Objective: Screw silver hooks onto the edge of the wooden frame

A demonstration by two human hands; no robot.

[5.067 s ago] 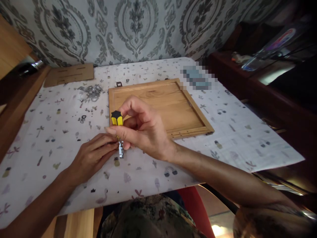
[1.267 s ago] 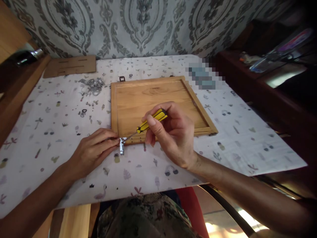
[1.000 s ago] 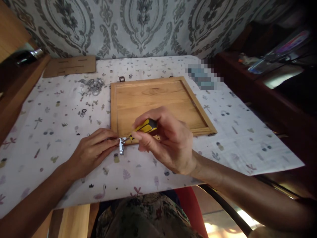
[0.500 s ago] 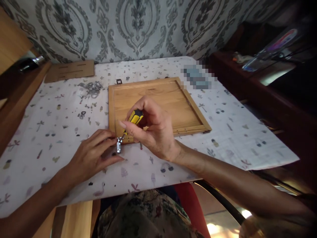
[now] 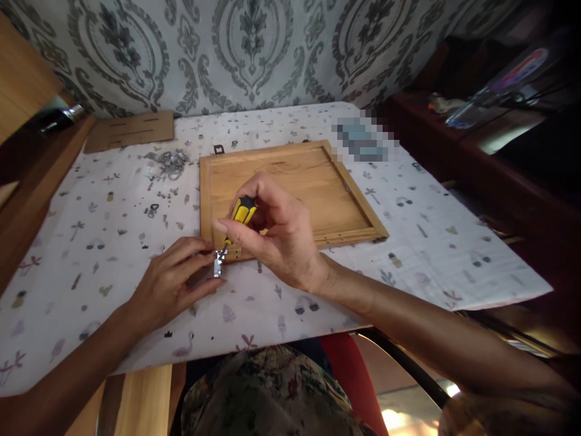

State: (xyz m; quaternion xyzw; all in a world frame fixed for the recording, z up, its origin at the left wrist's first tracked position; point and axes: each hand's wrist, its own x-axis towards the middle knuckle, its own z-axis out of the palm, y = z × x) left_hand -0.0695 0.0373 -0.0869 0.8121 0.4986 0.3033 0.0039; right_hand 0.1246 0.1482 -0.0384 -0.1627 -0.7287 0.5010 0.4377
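My right hand point(image 5: 272, 233) is closed round a small yellow-and-black screwdriver point(image 5: 242, 211), held nearly upright with its tip down at a small silver metal bracket point(image 5: 218, 264). My left hand point(image 5: 175, 283) pinches that bracket against the near left corner of a square wooden frame point(image 5: 318, 188) lying flat on the patterned white cloth point(image 5: 91, 254). The screwdriver's shaft is mostly hidden by my right fingers.
A pile of silver metal fittings point(image 5: 167, 162) and a few loose small parts point(image 5: 152, 210) lie left of the frame. A slotted brown board point(image 5: 130, 129) rests at the back left. Dark wooden furniture point(image 5: 476, 163) borders the right side.
My right hand has swung the screwdriver from a low slant over the frame to nearly upright on the bracket. My left hand stays pinching the bracket.
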